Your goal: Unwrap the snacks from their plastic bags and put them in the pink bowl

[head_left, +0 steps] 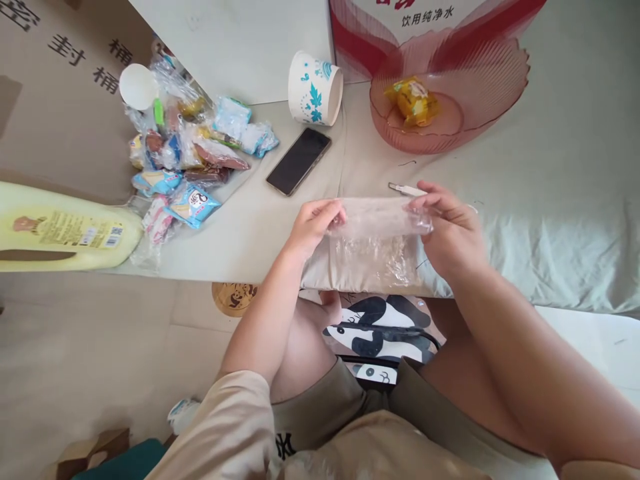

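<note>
A clear plastic bag [375, 217] is stretched between my two hands above the edge of the cloth-covered surface. My left hand [316, 225] pinches its left end with thumb and fingers. At the right end, my right hand [450, 230] grips the film, its upper fingers slightly spread. Below the bag lies more crinkled clear plastic [375, 261]; whether it is part of the same bag I cannot tell. Just behind my right fingers rests a slim white tool with a metal tip [406, 189], partly hidden by the hand.
A pink ribbed glass bowl [480, 87] holds a yellow wrapped snack [414, 101]. Nearby are a tipped paper cup [314, 89] and a phone [299, 161]. At left lie several wrapped snacks [193, 205] and a yellow bottle [70, 230], before a cardboard box [60, 100].
</note>
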`<state>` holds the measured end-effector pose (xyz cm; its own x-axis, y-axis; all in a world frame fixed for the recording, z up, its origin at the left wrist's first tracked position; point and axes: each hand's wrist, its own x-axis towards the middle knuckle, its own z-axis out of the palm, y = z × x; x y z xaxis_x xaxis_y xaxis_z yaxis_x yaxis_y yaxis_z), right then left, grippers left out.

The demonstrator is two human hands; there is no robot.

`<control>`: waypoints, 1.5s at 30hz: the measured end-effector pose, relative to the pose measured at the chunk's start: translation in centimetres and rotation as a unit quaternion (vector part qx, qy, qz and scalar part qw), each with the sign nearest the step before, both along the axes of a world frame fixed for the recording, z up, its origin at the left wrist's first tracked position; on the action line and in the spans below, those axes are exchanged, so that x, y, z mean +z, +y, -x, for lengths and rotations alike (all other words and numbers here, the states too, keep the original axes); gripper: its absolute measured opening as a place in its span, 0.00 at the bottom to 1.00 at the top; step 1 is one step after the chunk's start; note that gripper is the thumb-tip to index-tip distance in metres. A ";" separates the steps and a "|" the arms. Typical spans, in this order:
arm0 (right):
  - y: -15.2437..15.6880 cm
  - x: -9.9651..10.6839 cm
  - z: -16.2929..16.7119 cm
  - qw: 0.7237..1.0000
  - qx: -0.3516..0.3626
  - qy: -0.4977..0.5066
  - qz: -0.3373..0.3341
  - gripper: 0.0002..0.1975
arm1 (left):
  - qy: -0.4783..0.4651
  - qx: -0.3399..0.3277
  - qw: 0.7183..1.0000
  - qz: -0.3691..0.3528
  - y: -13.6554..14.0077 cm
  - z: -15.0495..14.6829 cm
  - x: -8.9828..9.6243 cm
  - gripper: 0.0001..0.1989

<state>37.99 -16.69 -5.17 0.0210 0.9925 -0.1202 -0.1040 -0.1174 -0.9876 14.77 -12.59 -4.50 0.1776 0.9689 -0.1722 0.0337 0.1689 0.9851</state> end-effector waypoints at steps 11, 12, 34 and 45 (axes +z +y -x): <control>-0.4 0.6 0.8 1.000 -0.007 -0.006 -0.013 0.40 | -0.077 0.001 0.997 0.021 -0.6 -0.3 0.3 0.25; -0.4 0.6 0.8 1.000 -0.013 0.008 -0.027 0.38 | -0.081 -0.027 0.995 0.049 -0.6 -0.4 0.3 0.23; 0.0 1.4 0.6 0.994 0.052 0.093 0.039 0.13 | -0.095 -0.026 0.993 0.072 -0.5 0.4 1.7 0.15; 0.3 1.3 1.4 0.996 -0.064 -0.063 -0.009 0.07 | 0.049 0.164 0.978 -0.121 0.5 0.0 -0.6 0.08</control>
